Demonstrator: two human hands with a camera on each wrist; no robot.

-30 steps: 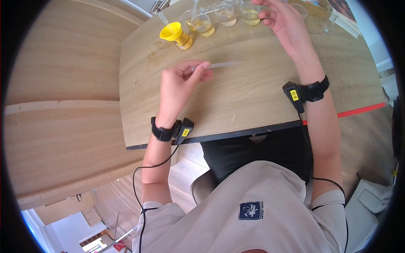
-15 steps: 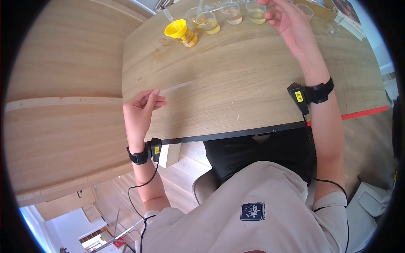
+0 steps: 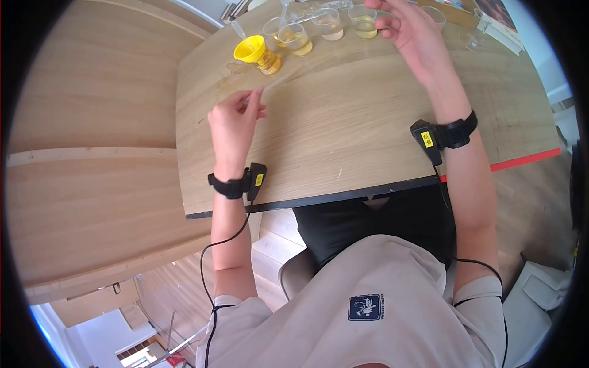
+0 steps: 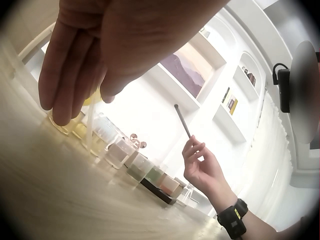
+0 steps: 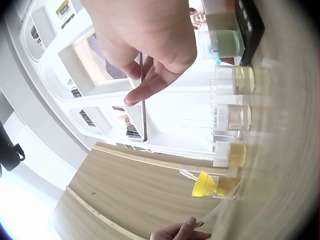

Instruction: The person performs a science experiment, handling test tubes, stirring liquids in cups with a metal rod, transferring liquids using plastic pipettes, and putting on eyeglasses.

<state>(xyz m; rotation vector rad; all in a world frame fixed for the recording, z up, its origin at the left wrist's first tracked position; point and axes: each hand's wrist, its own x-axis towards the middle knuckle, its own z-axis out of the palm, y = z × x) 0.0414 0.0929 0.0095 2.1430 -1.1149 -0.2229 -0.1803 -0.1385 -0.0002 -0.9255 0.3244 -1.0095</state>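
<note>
In the head view my left hand [image 3: 232, 126] is over the left part of the table, fingertips pinching a thin translucent plastic pipette [image 3: 277, 81]. The pipette's slim end points forward and right, below a yellow funnel [image 3: 248, 50] set in a small bottle [image 3: 269, 64] of amber liquid. A second pipette [image 3: 238, 28] leans in that funnel. Raised at the far right, my right hand [image 3: 420, 49] holds a thin grey rod [image 5: 144, 117] between thumb and fingers. The rod slants upward in the left wrist view, with a small rounded end.
Clear cups with pale liquids stand in a row at the back, among them a yellowish cup [image 3: 296, 43], a pinkish cup [image 3: 331, 30] and a greenish cup [image 3: 364, 27]. A glass vessel [image 3: 475, 38] is at the far right. A wooden panel [image 3: 92, 104] borders the table's left side.
My left hand swung left and back toward the table edge with the pipette, then came forward again toward the funnel. My right hand stays raised in about the same place.
</note>
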